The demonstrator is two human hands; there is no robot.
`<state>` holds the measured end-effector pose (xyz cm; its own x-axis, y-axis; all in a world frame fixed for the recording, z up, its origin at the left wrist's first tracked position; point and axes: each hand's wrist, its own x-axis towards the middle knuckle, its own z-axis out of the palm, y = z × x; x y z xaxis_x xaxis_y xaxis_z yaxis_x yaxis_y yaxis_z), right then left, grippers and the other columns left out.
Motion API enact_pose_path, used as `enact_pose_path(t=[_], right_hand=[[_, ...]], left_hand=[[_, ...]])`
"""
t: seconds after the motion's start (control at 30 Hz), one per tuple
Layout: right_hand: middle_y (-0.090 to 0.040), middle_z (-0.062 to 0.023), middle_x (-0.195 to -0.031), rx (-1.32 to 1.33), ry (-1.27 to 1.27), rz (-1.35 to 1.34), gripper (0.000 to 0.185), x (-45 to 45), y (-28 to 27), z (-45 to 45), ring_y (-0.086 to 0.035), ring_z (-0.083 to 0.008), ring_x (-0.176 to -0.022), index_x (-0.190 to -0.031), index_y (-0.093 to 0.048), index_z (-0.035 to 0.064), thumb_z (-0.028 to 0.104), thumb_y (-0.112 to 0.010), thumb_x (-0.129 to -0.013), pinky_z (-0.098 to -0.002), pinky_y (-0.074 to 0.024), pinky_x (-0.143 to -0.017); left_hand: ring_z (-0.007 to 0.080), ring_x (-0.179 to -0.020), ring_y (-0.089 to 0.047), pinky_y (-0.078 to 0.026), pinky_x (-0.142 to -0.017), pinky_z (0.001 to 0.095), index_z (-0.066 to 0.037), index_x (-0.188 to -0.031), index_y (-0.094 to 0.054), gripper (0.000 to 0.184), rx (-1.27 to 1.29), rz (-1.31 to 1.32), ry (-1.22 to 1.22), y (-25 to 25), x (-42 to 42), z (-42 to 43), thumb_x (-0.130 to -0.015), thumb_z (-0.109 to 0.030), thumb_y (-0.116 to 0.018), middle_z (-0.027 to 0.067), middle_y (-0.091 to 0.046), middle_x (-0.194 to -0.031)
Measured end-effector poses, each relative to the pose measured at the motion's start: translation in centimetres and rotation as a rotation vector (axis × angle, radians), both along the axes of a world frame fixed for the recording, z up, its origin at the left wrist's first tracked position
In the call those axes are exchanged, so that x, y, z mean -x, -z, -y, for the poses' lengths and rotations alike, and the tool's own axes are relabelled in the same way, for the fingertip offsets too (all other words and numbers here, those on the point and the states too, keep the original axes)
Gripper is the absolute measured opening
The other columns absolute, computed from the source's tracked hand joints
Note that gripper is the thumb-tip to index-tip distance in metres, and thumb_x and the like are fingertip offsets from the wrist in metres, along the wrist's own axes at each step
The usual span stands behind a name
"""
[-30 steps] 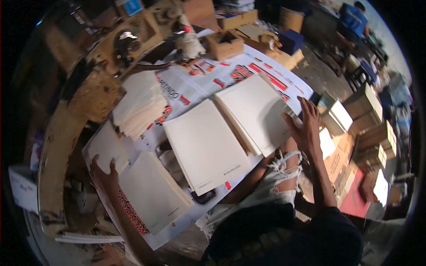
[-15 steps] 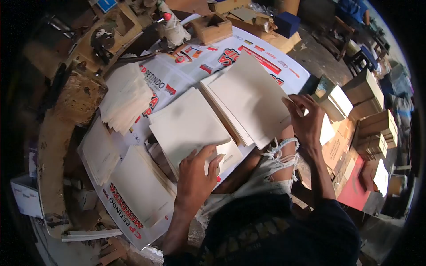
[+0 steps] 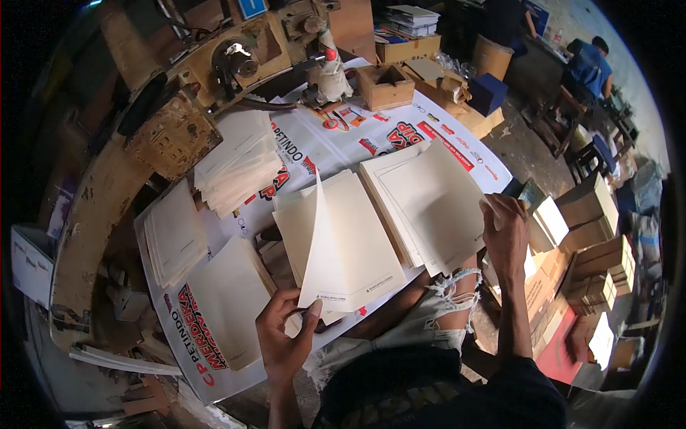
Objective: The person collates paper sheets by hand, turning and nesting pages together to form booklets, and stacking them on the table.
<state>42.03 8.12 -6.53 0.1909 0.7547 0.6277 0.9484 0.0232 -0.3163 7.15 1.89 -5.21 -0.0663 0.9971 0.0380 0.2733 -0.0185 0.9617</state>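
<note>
My left hand (image 3: 284,330) is closed, thumb and fingers pinching the lower corner of a cream paper sheet (image 3: 325,261). That sheet is curled up off the middle paper stack (image 3: 368,247), with small print along its bottom edge. At the right, my right hand (image 3: 507,225) has its fingers closed at the right edge of the top sheet (image 3: 436,200) on another stack. This top sheet lies slightly askew over the sheets beneath. Left of my left hand lies a further paper stack (image 3: 221,300).
More paper piles (image 3: 239,161) lie on the printed banner (image 3: 300,114) covering the table. Beyond them stands a worn machine (image 3: 171,129), with a wooden box (image 3: 386,87) beside it. Wrapped bundles (image 3: 589,207) stand on the right. A person in blue (image 3: 589,68) sits farther back.
My left hand has pinched a sheet corner and lifted it, curling it leftward off the middle stack. My right hand stays at the right sheet's edge. The camera view has shifted.
</note>
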Motion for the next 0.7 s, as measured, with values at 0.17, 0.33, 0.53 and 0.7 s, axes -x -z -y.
enact_pose_path(t=[0.17, 0.33, 0.53, 0.7], right_hand=[[-0.070, -0.0159, -0.090, 0.051, -0.031, -0.331, 0.016, 0.4, -1.3, 0.1, -0.066, -0.0238, -0.079, -0.099, -0.067, -0.0020, 0.009, -0.064, -0.088, -0.0308, -0.0494, -0.077], [-0.066, -0.0091, -0.090, 0.070, -0.186, -0.866, 0.022, 2.1, -2.0, 0.9, -0.059, -0.0106, -0.081, -0.114, -0.057, -0.0019, 0.009, -0.059, -0.095, -0.0263, -0.0465, -0.073], [-0.060, -0.0044, -0.087, 0.412, -0.284, -0.869, 0.019, 8.1, -1.1, 2.1, -0.056, -0.0071, -0.081, -0.114, -0.054, 0.0005, 0.003, -0.055, -0.095, -0.0227, -0.0434, -0.068], [-0.058, -0.0030, -0.081, 0.524, -0.426, -1.022, 0.027, 10.8, 0.3, 2.1, -0.054, -0.0079, -0.074, -0.118, -0.053, -0.0007, 0.013, -0.058, -0.095, -0.0235, -0.0422, -0.065]], left_hand=[[0.0142, -0.082, -0.066, -0.048, -0.078, 0.0272, 0.006, -0.102, -0.060, 0.025, 0.005, -0.082, -0.029, -0.2, 1.4, 0.9, -0.083, -0.008, -0.070, 0.0142, -0.071, -0.084], [0.0197, -0.089, -0.066, -0.048, -0.082, 0.0311, 0.002, -0.109, -0.059, 0.035, 0.080, -0.109, 0.032, -0.2, 2.9, 1.6, -0.081, -0.012, -0.073, 0.0166, -0.070, -0.092], [0.0396, -0.138, -0.030, -0.017, -0.114, 0.0520, -0.008, -0.137, -0.043, 0.083, 0.115, -0.792, 0.185, -2.2, 5.4, 3.1, -0.069, -0.032, -0.082, 0.0287, -0.037, -0.143], [0.0354, -0.128, -0.046, -0.030, -0.108, 0.0479, -0.004, -0.134, -0.047, 0.069, 0.319, -0.631, 0.138, -2.1, 8.4, 3.4, -0.077, -0.029, -0.077, 0.0260, -0.051, -0.132]])
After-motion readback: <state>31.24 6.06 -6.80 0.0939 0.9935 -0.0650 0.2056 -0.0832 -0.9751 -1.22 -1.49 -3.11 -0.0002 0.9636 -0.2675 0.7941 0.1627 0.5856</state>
